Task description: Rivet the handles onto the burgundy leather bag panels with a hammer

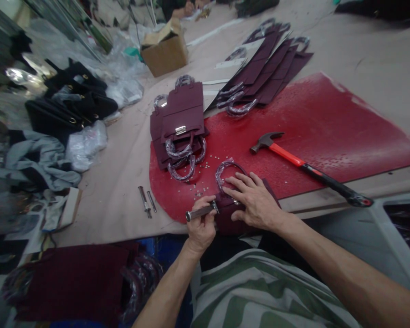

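"Striped shirt (259, 291), green and white, right up close. What's past it?"

"One broad table (358, 59) under pinkish-beige cloth, with a red mat (331, 123) across the middle, scuffed pale along its far edge."

"And around it?"

"Crowded. Maroon bags lie in a lower-left stack (78, 278), a far stack (276, 68) and a near stack (184, 107) partly on the mat. Black bags (71, 100) sit beside clear plastic (87, 146) at left; a cardboard box (166, 54) stands toward the back. On the mat rests a hammer (287, 155), its handle running past the near edge."

"Where's the bag being handled?"

"That maroon bag (227, 221) is at the mat's near edge, before the shirt. The right hand (254, 200) lies over it, fingers spread, gripping nothing."

"The left?"

"Left hand (202, 228) has fingers closed round a metal tool (198, 212); whether its tip touches the bag, I can't tell."

"Smaller still?"

"Two metal rods (144, 200) on the cloth, and pale bits (207, 188) dotting the mat."

"Any writing?"

"Markings on the hammer's handle are too blurred to read."
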Motion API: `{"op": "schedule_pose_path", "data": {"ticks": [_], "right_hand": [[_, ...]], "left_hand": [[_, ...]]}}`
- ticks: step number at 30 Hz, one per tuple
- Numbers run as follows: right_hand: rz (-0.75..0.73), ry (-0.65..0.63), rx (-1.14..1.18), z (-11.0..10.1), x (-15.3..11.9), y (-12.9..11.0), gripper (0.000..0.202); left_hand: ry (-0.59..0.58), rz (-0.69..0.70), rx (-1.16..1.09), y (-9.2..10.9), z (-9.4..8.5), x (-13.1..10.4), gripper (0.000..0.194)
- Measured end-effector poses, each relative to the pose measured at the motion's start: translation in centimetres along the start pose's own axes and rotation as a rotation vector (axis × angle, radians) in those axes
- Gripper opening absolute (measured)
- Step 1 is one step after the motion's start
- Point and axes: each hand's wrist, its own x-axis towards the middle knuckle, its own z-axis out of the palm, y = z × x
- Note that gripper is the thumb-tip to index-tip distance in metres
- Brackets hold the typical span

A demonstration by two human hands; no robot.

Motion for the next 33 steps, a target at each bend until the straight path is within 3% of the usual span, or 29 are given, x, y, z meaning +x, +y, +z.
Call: {"op": "schedule_pose_path", "data": {"ticks": [10,19,33], "right_hand": [[0.000,0.000,0.018,-0.1,0.0,0.0,0.073],[-0.007,0.011,0.018,0.0,-0.1,0.1,0.074],[0.001,-0.009,0.008,0.0,0.1,0.1,0.074]], "left_hand": [[0.039,0.050,0.100,0.5,0.5,-0.1,0.007],[0.082,-0.053,0.072,0.3,0.6,-1.4,0.011],[-0.027,0.035,0.141,0.5,0.4,0.8,0.012]]}}
